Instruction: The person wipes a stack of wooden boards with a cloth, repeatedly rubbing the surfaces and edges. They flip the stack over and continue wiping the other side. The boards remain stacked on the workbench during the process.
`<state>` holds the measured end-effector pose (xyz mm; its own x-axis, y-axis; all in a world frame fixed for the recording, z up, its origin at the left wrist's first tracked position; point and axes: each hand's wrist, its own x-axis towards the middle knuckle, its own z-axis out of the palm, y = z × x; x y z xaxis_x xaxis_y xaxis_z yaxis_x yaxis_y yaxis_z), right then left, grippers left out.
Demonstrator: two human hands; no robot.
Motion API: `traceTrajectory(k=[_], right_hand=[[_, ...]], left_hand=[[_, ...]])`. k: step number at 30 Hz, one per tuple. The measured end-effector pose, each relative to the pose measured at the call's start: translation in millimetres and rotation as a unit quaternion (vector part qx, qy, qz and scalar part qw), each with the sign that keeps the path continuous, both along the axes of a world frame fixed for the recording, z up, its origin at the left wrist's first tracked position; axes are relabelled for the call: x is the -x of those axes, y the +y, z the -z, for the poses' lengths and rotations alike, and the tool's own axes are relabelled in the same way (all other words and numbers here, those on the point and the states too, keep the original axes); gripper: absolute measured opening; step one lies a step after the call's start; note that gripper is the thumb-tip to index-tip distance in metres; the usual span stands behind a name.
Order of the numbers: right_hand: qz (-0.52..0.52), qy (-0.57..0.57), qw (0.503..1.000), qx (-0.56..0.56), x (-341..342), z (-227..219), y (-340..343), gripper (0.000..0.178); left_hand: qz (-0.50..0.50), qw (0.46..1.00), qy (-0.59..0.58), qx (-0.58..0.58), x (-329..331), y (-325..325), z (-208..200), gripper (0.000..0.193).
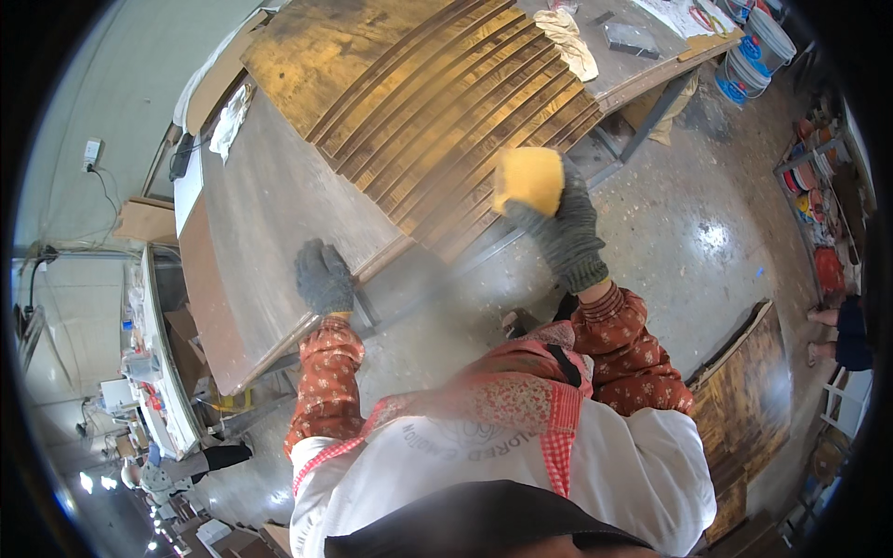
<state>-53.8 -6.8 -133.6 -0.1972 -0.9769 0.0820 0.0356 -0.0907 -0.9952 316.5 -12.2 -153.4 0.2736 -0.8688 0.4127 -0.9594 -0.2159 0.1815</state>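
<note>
My right hand (569,237), in a dark grey knit glove, grips a yellow sponge (528,180). It is raised beside the near right end of a row of brown-stained wooden strips (456,121). These long strips lie side by side, slightly curved in this view, beside a broad yellow-brown wooden board (316,46). My left hand (325,277), gloved the same way, lies flat near the front edge of the grey worktable (288,186), its fingers stretched out and holding nothing.
A white rag (231,123) lies on the table's left part, a cream cloth (567,45) at the far right. Buckets (767,42) stand beyond the right corner. Another stained board (744,391) lies low at the right. A person (177,472) is at the lower left, another (851,333) at the right edge.
</note>
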Motion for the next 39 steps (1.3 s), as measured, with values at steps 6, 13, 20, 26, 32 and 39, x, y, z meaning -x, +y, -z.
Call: traceTrajectory(k=[6,13,20,26,32,39], right_hand=[[-0.062,0.325,0.917,0.220,-14,2,-12,0.095],[-0.104,0.204,0.973,0.043,-20,-1,-6,0.082],[0.034,0.411,0.890,0.193,17,24,-31,0.063],[0.266,0.403,0.875,0.046,149,29,-122,0.066],[0.319,0.335,0.882,0.095,138,36,-110,0.071],[0.012,0.308,0.923,0.232,6,20,12,0.043]], left_hand=[[0.003,1.000,-0.002,-0.004,2,0,-2,0.037],[0.026,1.000,0.011,0.007,3,0,-3,0.036],[0.027,0.999,-0.004,0.031,1,0,2,0.034],[0.028,0.998,-0.014,0.055,0,1,6,0.032],[0.031,0.997,-0.023,0.063,3,1,5,0.030],[0.045,0.997,-0.034,0.056,3,3,4,0.031]])
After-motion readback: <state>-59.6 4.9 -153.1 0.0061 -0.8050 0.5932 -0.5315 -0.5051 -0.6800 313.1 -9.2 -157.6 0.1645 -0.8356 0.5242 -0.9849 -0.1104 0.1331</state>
